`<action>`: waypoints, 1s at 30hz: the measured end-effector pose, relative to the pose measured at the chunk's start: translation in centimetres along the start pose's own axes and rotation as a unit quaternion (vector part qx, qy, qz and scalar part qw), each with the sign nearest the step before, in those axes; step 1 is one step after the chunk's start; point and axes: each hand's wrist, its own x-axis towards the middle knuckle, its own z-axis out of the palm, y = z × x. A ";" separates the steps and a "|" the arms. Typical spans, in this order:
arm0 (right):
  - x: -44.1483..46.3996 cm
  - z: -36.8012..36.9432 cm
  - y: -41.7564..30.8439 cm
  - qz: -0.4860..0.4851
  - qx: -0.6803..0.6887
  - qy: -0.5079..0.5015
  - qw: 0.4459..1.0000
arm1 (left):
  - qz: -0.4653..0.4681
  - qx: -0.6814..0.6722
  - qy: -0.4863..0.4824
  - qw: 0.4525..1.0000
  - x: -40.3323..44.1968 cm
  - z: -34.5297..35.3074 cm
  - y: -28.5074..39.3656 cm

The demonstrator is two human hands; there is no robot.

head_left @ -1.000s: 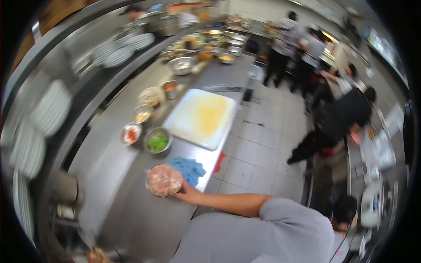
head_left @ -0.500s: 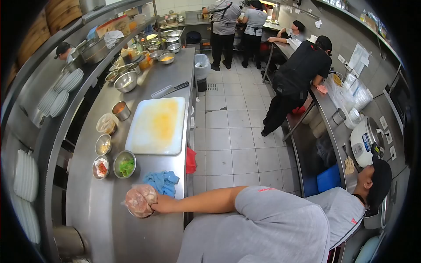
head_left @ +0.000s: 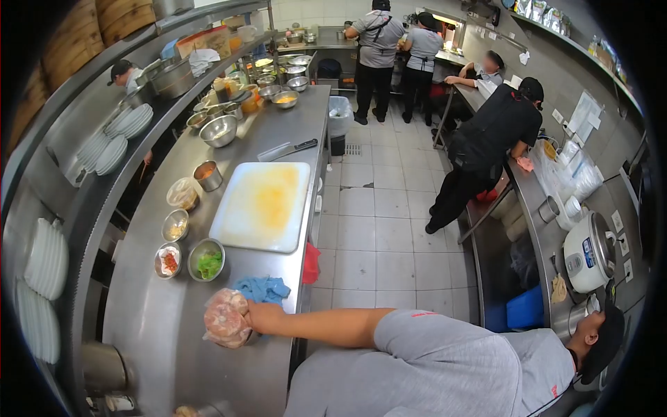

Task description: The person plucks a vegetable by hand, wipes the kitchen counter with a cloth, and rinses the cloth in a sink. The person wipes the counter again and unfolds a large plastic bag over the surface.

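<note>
Neither of my own hands shows in the head view. A co-worker in a grey shirt leans in from the lower right. That person's hand point(head_left: 265, 318) is closed on a clear plastic bag of raw meat point(head_left: 228, 318) over the steel counter point(head_left: 167, 347). Just above the bag lies a crumpled blue cloth point(head_left: 260, 288), close to the hand. Beside these stand a metal bowl of chopped greens point(head_left: 208, 264), a small bowl with red pieces point(head_left: 169, 261) and a bowl of pale bits point(head_left: 175, 225). What supports the bag underneath is mostly hidden.
A stained white cutting board point(head_left: 236, 229) lies on the counter, with a cleaver point(head_left: 286, 149) behind it. Several metal bowls point(head_left: 219, 131) line the far left. Plates point(head_left: 45, 260) fill the left shelf. Beyond the aisle are a rice cooker point(head_left: 586, 251) and several other people.
The view has shifted, so most of the scene sits further right and lower. The co-worker's hand stays on the bag, whose shape has changed slightly. Part of a bowl now shows at the bottom edge.
</note>
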 end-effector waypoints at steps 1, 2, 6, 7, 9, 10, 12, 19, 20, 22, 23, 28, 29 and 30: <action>-0.1 -0.2 0.0 -0.004 0.001 -0.006 1.000 | 0.030 0.058 0.028 0.997 1.8 0.3 -1.0; -0.2 -0.5 -0.2 -0.003 0.001 -0.007 1.000 | 0.066 0.132 0.059 0.987 4.1 0.5 -2.5; -0.2 -0.8 -0.5 0.010 0.009 -0.010 1.000 | 0.198 0.379 0.138 0.893 12.3 1.0 -7.2; -0.1 -0.6 -0.3 0.011 0.006 -0.013 1.000 | 0.214 0.395 0.133 0.883 13.5 1.5 -7.3; 0.1 -0.4 -0.1 0.010 0.005 -0.015 1.000 | 0.204 0.396 0.109 0.889 13.8 5.1 -4.5; 0.1 -0.2 -0.1 0.006 0.001 -0.019 1.000 | 0.192 0.395 0.087 0.894 14.0 7.0 -2.9; 0.1 -0.4 0.0 0.012 -0.004 -0.003 1.000 | 0.204 0.396 0.060 0.893 17.0 7.9 -2.4; -0.4 -0.5 0.2 -0.190 -0.093 0.033 0.977 | 0.241 0.407 0.164 0.866 14.4 11.5 0.7; 0.9 0.2 1.1 -0.175 -0.118 -0.018 0.977 | 0.244 0.364 0.212 0.873 13.2 12.7 1.0; 1.3 0.5 0.2 -0.015 -0.030 -0.023 0.999 | 0.246 0.318 0.277 0.873 11.1 14.6 -0.4; 1.3 0.3 -0.4 -0.028 -0.031 -0.035 0.999 | 0.266 0.276 0.315 0.868 10.6 15.8 -2.0; 0.8 -0.6 -1.9 -0.014 -0.026 -0.013 0.999 | 0.301 0.342 0.366 0.811 9.8 18.1 -5.0; 0.9 -0.2 -1.5 -0.016 -0.029 -0.015 0.999 | 0.309 0.341 0.357 0.813 10.3 17.7 -4.8; 1.2 0.3 -1.0 -0.012 -0.044 -0.008 0.999 | 0.319 0.340 0.349 0.813 10.9 17.4 -4.4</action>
